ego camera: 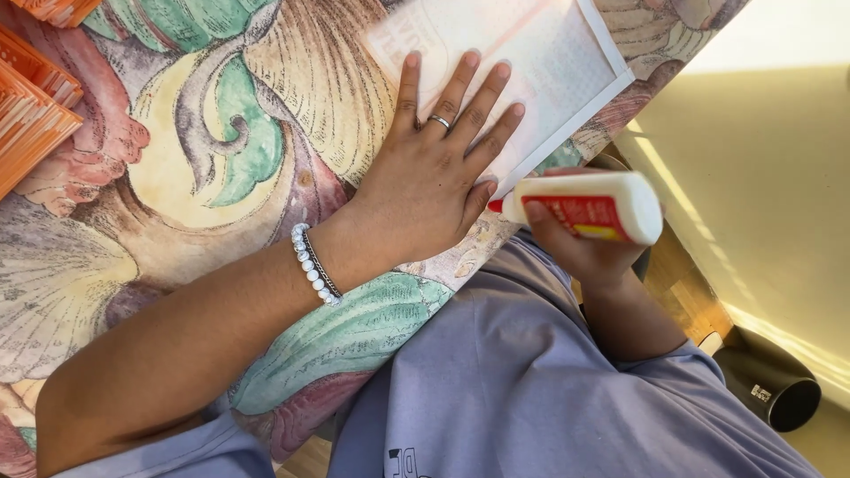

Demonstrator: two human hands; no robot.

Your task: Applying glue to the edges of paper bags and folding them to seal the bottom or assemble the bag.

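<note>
Head view:
Left hand: your left hand (434, 181) lay flat, fingers spread, pressing the sheet (540, 66) to the table (177, 177).
Right hand: your right hand (580, 248) was wrapped around the glue bottle (589, 206), red tip toward the sheet's near edge.
Sheet: white-bordered, at the table's edge; it looked thin, light and bendable, best pinned flat.
Bottle: judged light, smooth, squeezable; you gripped mid-body.
Nearby: orange trays (31, 88) far left.

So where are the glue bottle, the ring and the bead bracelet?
glue bottle (591, 205): head view, on its white body.
ring (440, 121): head view, on the band.
bead bracelet (312, 264): head view, on the white beads.
</note>
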